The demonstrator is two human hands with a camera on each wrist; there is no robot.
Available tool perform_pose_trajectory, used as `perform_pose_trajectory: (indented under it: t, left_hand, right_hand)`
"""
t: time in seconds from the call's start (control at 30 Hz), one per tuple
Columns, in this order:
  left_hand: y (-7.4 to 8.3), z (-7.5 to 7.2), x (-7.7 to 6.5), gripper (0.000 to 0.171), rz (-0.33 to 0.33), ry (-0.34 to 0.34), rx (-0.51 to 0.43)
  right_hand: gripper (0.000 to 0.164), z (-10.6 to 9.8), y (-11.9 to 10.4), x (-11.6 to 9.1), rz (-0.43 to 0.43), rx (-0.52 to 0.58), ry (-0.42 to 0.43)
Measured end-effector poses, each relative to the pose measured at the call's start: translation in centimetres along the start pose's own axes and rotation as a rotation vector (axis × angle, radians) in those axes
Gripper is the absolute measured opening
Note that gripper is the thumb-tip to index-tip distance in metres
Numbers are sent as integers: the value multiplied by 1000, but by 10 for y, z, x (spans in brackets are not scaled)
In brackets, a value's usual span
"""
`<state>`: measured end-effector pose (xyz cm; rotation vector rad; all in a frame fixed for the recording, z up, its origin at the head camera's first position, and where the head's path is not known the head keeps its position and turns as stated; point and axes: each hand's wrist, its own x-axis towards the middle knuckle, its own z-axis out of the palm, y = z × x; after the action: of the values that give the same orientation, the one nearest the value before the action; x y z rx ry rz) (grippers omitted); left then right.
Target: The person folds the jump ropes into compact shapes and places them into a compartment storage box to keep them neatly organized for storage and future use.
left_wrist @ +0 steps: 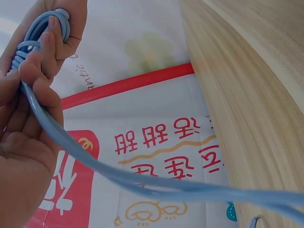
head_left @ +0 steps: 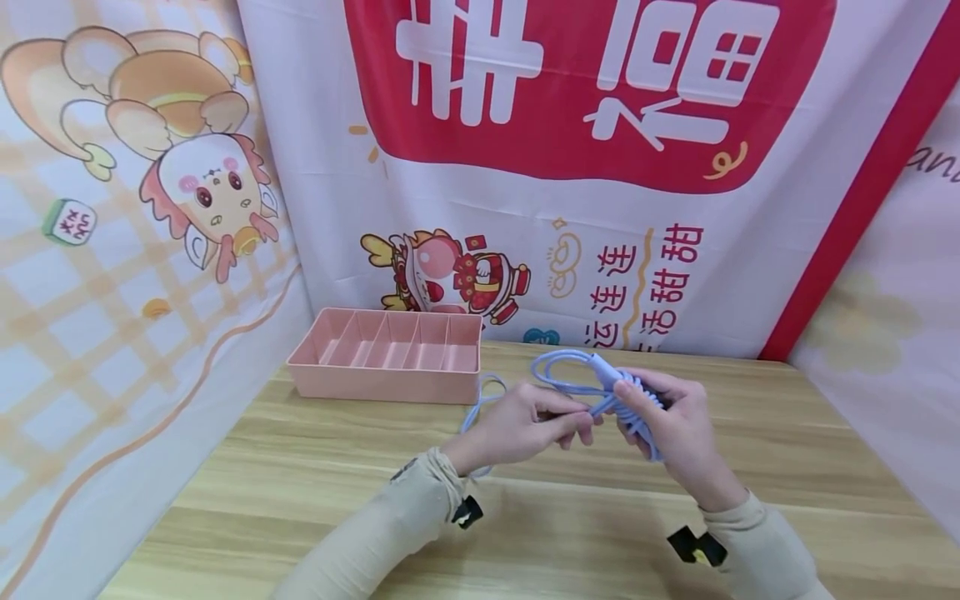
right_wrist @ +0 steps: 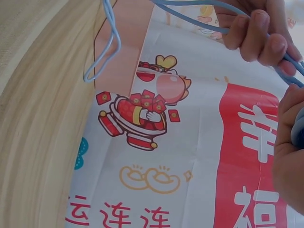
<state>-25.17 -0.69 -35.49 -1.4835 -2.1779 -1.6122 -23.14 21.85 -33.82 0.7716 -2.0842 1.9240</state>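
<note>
My right hand [head_left: 686, 433] grips a bundle of light blue cord [head_left: 637, 417], wound in several tight turns around its middle. A smooth, pale blue cylindrical piece [head_left: 604, 371] sticks out of the bundle's upper left, and a loose loop [head_left: 547, 367] hangs out beside it. Just left of the bundle, my left hand [head_left: 517, 429] pinches the cord between thumb and fingers. In the left wrist view, doubled cord strands [left_wrist: 118, 175] run from the left hand toward the lower right. Another cord loop [right_wrist: 111, 52] hangs by the pink box in the right wrist view.
A pink divided box [head_left: 386, 387] with several compartments stands at the back left of the wooden table [head_left: 600, 533]. Printed cloth walls [head_left: 480, 196] enclose the table at the back and both sides.
</note>
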Motion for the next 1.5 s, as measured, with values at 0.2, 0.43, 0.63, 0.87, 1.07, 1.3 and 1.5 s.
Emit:
perform_pose_trajectory:
  t: [0.2, 0.43, 0.63, 0.87, 1.07, 1.3, 1.5]
  left_hand:
    - [-3, -2, 1, 21, -67, -115, -24]
    - [-15, -19, 0, 18, -142, -188, -11]
    - [-20, -33, -3, 13, -152, -189, 90]
    - [-27, -40, -4, 17, -174, -162, 124]
    - [-39, -44, -8, 17, -167, -140, 206]
    - [-38, -49, -7, 15, -93, -132, 351]
    - [-31, -47, -5, 16, -111, -114, 467]
  right_hand:
    - [20, -5, -3, -1, 13, 36, -72]
    - [21, -8, -6, -2, 26, 26, -194]
    - [23, -8, -8, -3, 37, -32, -305]
    - [25, -8, -6, -2, 40, -59, -345]
    - [28, -4, -1, -2, 6, -81, -401]
    - [34, 2, 4, 0, 35, -212, -475]
    - [52, 3, 12, 3, -47, -365, -516]
